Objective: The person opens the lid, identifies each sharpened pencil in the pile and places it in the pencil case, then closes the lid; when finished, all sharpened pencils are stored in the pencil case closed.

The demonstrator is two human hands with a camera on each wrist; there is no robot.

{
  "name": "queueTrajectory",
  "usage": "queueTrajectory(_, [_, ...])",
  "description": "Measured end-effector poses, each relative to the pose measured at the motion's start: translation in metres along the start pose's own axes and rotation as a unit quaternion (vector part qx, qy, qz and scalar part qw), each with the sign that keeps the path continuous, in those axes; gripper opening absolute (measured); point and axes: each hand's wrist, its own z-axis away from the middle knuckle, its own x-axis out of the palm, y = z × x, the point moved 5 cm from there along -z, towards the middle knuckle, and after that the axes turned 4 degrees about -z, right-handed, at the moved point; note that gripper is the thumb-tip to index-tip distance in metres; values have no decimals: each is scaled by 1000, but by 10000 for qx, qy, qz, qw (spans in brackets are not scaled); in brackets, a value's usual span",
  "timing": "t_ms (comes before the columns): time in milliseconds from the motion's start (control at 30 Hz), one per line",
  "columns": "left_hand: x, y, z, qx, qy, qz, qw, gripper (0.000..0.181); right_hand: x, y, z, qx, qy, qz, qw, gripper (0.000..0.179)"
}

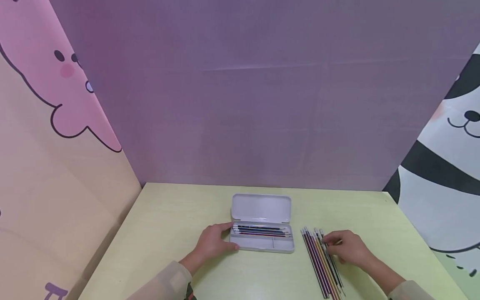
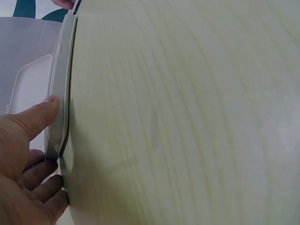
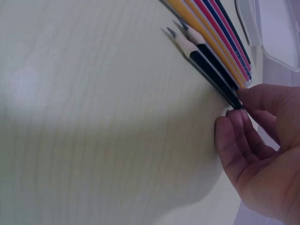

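A white pencil case [image 1: 253, 243] lies with its lid [image 1: 261, 208] folded back, and several dark, blue and red pencils [image 1: 260, 230] rest in its rear compartment. My left hand [image 1: 210, 243] grips the case's left end, thumb against the front wall and the other fingers around the end. To the right of the case, a loose row of pencils [image 1: 316, 260] in dark, striped and yellow colours lies on the table. My right hand [image 1: 346, 248] pinches the far end of a black pencil [image 3: 211, 74] at the row's right side. Its sharpened tip points toward me, beside another black pencil [image 3: 218, 61].
The pale wooden table [image 1: 180, 208] meets a purple backdrop [image 1: 240, 104] at its far edge. Side panels carry a pink cartoon figure [image 1: 41, 50] at left and a panda [image 1: 446, 166] at right. The front section of the case has a small divider [image 1: 273, 242].
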Motion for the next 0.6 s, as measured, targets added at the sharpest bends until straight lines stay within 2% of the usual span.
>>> queueTrajectory(133, [0, 0, 0, -32, -7, -25, 10000, 79, -2, 0, 0, -9, 164, 98, 9998, 27])
queueTrajectory(367, [-1, 1, -1, -3, -21, -92, 10000, 79, -4, 1, -2, 400, 620, 209, 9971, 35])
queueTrajectory(600, [-1, -1, -1, 36, 17, -1, 10000, 79, -4, -5, -2, 485, 714, 371, 9956, 37])
